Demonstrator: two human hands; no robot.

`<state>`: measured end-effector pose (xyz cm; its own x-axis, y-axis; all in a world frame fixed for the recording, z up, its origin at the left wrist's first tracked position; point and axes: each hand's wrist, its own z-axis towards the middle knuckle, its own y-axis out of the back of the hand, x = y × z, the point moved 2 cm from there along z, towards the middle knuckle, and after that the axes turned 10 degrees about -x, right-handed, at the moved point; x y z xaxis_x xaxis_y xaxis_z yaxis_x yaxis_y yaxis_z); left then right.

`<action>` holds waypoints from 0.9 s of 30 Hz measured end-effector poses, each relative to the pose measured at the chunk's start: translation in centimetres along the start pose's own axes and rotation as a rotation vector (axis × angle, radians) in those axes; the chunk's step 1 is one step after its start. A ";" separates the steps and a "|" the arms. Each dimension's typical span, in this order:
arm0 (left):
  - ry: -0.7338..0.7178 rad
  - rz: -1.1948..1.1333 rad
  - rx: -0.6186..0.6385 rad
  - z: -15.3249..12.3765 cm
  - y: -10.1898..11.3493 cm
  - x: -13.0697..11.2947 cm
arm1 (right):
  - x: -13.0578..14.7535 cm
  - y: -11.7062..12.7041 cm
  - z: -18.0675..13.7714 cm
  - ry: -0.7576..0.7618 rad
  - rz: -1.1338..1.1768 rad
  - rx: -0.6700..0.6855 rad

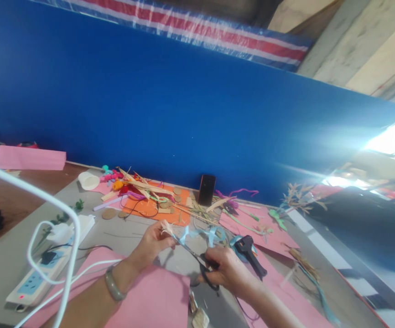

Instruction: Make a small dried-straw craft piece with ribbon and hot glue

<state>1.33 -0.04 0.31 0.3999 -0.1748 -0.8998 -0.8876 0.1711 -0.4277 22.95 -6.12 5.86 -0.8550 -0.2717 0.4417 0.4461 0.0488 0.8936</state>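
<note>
My left hand is closed, pinching a small pale bundle whose exact kind I cannot make out. Fingers of my right hand are wrapped through the black handles of a pair of scissors. The scissor blades point left and reach up to the pale bundle and a light blue ribbon. From there the ribbon curls to the right, toward its roll beside a black glue gun. Under my forearms lies a sheet of pink paper.
A white power strip with cables stands at the left; one thick white cable arcs across the front. Sticks, pipe cleaners and wooden discs cover orange paper at the back. A phone leans against the blue partition.
</note>
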 end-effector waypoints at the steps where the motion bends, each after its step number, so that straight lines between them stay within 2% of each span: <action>1: -0.001 0.002 0.000 0.0 0.0 0.1 | -0.1 -0.1 0.0 0.007 -0.008 -0.007; 9: -0.013 0.026 0.019 0.1 0.3 0.4 | -1.0 -0.8 -0.1 0.056 -0.160 -0.068; 18: 0.008 0.039 0.059 0.3 0.3 0.5 | 0.2 -0.5 0.2 0.079 -0.101 -0.077; 27: -0.020 0.012 0.061 0.4 0.4 0.9 | 0.3 -0.5 0.5 0.158 -0.146 -0.114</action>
<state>1.47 0.22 -0.72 0.3947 -0.1529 -0.9060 -0.8767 0.2323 -0.4212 22.34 -5.73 5.56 -0.8646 -0.4154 0.2826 0.3556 -0.1086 0.9283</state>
